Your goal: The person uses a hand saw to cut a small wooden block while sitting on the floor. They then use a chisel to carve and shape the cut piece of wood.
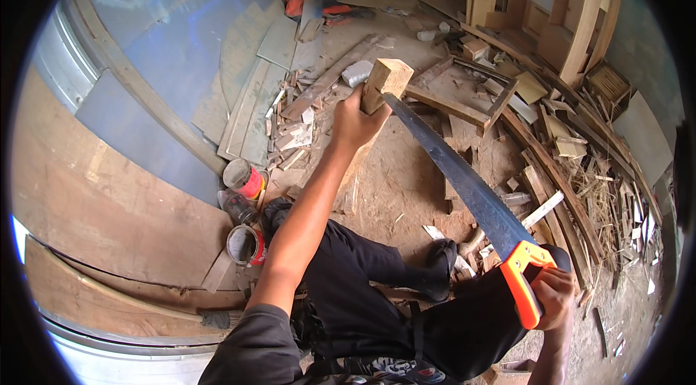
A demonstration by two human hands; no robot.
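My left hand [357, 121] is wrapped round the upper part of a square wooden post [392, 76], just below its cut top end. In my right hand [554, 296] is the orange and yellow handle of a hand saw [464, 176]. The long dark blade slants up to the left, and its tip end meets the side of the post close to the top, beside my left hand. Part of the post's lower length is hidden behind my left forearm.
Paint cans [246, 245] stand left of my legs. A wooden frame [451, 105] lies beyond the blade. Scrap wood [580, 146] is heaped along the right, below leaning timber frames [580, 15]. Offcuts [293, 127] and flat boards [254, 106] lie at the left.
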